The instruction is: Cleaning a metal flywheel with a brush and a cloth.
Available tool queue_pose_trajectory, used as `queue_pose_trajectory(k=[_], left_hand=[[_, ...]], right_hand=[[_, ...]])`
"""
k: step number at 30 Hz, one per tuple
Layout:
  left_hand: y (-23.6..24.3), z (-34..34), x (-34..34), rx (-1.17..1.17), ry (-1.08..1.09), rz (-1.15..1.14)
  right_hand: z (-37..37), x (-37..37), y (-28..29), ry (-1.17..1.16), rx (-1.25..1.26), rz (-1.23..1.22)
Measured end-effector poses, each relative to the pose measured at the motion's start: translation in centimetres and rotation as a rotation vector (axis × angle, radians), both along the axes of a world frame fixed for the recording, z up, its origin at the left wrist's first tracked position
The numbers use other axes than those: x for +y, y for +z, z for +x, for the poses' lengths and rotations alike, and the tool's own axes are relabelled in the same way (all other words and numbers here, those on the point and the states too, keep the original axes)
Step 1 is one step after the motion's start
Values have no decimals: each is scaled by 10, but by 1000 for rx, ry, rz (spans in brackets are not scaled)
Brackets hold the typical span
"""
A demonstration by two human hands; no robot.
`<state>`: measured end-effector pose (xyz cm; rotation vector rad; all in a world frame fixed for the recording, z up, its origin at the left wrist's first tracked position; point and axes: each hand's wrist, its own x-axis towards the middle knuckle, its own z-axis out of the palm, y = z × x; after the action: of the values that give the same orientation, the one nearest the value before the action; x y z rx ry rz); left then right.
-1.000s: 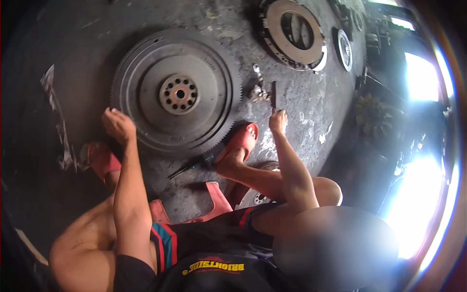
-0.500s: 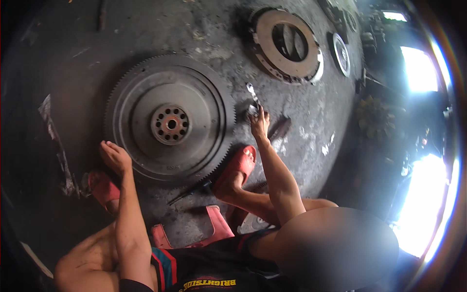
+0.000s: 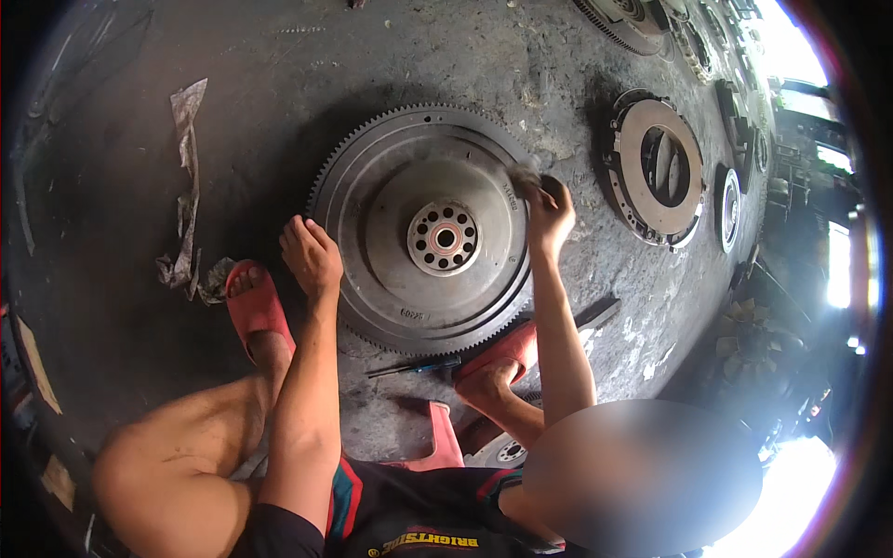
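A large grey toothed flywheel point(image 3: 377, 298), with a ring of holes in its hub point(image 3: 445, 237), lies flat on the floor before me. My left hand point(image 3: 309, 251) rests at its left rim with the fingers curled over the teeth. On the upper right of the face, my right hand point(image 3: 549, 214) is closed on a small crumpled grey rag point(image 3: 524, 175), blurred and partly hidden by the fingers. A dark flat bar point(image 3: 595, 312) lies right of the lower rim. Below the wheel is a thin blue-handled tool point(image 3: 414, 366).
A clutch cover point(image 3: 642, 126) and a pale ring point(image 3: 729, 209) lie to the right, other metal parts point(image 3: 628, 33) at top right. A crumpled strip point(image 3: 191, 149) lies left. My red-slippered feet point(image 3: 260, 312) flank the wheel, a pink plastic piece point(image 3: 442, 437) between them. A fan point(image 3: 744, 339) stands far right.
My right hand let go of the flat bar, reached the crumpled bits on the floor, and now has a rag on the wheel. The view has shifted, moving the wheel rightward in the picture.
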<state>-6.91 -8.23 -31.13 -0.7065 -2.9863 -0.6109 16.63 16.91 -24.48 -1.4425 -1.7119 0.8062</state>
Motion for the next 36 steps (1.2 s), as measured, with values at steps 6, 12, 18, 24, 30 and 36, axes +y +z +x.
queue_pose_trajectory(k=[6,12,18,24,30,36], left_hand=[[0,3,4,-60,8,19],[8,-1,5,-146,22,17],[6,0,1,-82,29,23],[17,-1,7,-167,30,2],[15,-1,3,-158,42,-44],[-1,1,3,-152,-1,103]], right_hand=[[-68,18,-45,-69,-331,249],[-89,19,-49,-316,-315,77],[-107,6,-53,-323,-350,51],[-126,16,-66,-452,-387,82],[-165,0,-59,-312,-368,190],[-201,-38,-60,138,-307,308]])
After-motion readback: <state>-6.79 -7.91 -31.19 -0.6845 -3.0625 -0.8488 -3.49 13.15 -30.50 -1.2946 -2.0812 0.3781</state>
